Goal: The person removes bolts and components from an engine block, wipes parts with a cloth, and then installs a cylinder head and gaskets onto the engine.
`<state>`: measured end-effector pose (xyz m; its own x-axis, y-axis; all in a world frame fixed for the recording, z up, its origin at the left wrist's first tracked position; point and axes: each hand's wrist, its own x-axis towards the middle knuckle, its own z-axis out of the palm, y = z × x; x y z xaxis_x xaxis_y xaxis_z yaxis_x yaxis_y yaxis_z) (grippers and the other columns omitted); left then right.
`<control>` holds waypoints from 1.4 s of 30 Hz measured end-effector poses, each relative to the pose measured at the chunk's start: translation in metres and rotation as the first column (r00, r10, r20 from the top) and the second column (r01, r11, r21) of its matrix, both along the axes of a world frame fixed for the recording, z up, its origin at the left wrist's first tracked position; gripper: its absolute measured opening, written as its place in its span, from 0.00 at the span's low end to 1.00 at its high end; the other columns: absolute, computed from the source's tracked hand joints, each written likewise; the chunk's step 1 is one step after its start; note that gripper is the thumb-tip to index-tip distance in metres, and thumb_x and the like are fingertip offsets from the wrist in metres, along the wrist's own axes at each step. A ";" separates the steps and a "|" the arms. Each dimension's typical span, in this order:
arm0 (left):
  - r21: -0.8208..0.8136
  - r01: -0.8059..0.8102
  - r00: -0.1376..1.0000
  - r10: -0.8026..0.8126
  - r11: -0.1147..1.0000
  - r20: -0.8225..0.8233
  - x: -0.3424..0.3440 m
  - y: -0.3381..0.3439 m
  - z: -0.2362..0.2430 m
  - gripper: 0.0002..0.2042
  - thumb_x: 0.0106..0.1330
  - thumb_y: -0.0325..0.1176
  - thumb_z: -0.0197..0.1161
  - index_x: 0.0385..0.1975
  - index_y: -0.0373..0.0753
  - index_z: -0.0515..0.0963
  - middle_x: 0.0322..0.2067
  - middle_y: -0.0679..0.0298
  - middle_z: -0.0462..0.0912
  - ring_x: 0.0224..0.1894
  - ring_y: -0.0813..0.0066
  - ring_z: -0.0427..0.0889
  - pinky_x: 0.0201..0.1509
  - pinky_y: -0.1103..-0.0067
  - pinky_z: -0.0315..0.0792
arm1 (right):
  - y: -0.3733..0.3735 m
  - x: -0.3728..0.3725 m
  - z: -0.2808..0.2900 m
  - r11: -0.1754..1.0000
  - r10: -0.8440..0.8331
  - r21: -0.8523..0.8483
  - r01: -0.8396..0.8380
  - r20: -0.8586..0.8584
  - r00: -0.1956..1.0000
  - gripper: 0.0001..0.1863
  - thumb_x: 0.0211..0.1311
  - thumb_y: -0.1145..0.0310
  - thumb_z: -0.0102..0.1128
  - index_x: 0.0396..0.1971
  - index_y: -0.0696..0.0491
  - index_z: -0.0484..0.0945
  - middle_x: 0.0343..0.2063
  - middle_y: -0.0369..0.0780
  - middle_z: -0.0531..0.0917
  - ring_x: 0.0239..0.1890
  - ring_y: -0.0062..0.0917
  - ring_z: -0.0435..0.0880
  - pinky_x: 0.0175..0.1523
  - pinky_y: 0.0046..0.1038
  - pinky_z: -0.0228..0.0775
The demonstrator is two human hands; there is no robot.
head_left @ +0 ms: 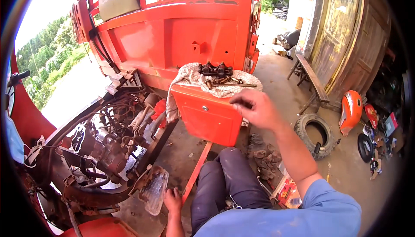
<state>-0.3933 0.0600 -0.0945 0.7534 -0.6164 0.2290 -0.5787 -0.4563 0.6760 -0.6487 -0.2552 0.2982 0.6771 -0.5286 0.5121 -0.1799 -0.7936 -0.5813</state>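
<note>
My right hand (258, 109) is raised at the right front corner of a red metal box (207, 116) with a round lock. Its fingers are curled together, with a dark spot between them that I cannot make out. On top of the box lies a pale patterned cloth (186, 77) with a dark metal engine part (215, 69), several small brownish metal pieces (220, 80) and a thin rod (242, 84). Low down, my left hand (173, 200) has its fingers extended, between a worn metal foot plate (153, 189) and a slanting red bar (196, 172). It appears to hold nothing.
An exposed engine (108, 150) with hoses and wires fills the left side. The red cargo bed (173, 38) rises behind the box. To the right are a tyre (316, 135), a wooden bench (312, 79) and an orange tank-shaped part (351, 112). Crumpled rags (267, 161) lie by my knees.
</note>
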 end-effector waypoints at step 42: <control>-0.781 0.069 0.862 -0.431 0.620 -0.266 -0.012 -0.065 0.225 0.22 0.71 0.22 0.64 0.64 0.33 0.73 0.45 0.60 0.86 0.43 0.81 0.83 0.44 0.80 0.79 | 0.127 0.169 -0.109 0.566 0.258 0.696 -0.441 0.359 0.897 0.05 0.69 0.74 0.67 0.37 0.60 0.82 0.29 0.36 0.86 0.28 0.14 0.82 0.33 0.17 0.73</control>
<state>-0.4051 -0.0052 0.1306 0.7222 -0.5568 0.4105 -0.1915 0.4092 0.8921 -0.4799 -0.1284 0.1890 0.8285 -0.5254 0.1934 0.2026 -0.0407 -0.9784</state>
